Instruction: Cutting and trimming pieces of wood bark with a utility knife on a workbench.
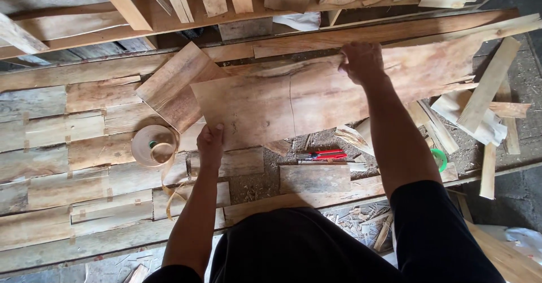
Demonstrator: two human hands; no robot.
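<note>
Veneer sheet [316,99] spans between left hand [210,145] and right hand [361,62].

Two hands are in view: the left hand [210,142] and the right hand [361,62], both on one large veneer sheet [293,99]. One smaller sheet [175,85] lies beside it at the left. There is one tape roll [151,145], one red cutter [326,155] and one green ring [440,159]. Loose strips and offcuts around the floor are too many and too overlapped to count.
</note>
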